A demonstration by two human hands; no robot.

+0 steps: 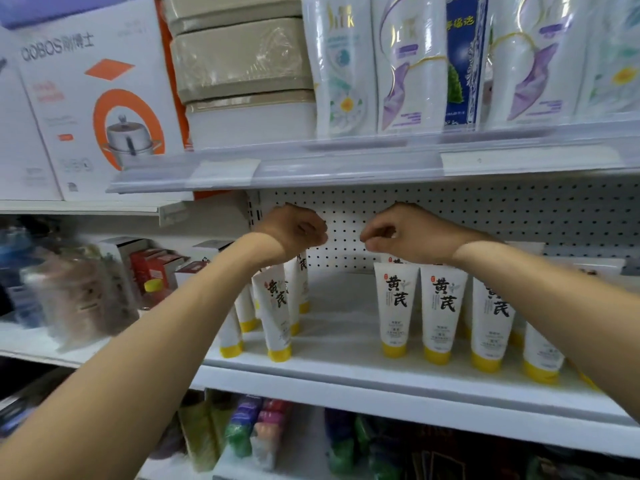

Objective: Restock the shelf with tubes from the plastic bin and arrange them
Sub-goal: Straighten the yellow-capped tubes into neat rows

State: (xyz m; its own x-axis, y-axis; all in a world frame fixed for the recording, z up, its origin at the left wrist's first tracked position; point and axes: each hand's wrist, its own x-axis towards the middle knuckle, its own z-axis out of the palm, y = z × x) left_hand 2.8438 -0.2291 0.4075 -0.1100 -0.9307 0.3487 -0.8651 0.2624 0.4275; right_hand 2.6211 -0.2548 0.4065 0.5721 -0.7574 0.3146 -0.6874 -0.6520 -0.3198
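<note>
Over the white metal shelf [346,336], my left hand [294,230] and right hand [408,233] curled above smooth white yellow-capped plastic tubes [396,299]; I couldn't tell if either gripped one.

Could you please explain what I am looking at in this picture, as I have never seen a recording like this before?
There is no machine here. A person wears one wide-angle camera on the head, so you look forward and down along both bare forearms. The left hand and the right hand are raised in front of a white pegboard, fingers curled. Below them is a white shelf with white tubes standing on their yellow caps: a leaning left group and a tidy right row, with bare shelf between. Whether either hand pinches a tube's top, I cannot tell. The shelf above holds refill pouches.
</note>
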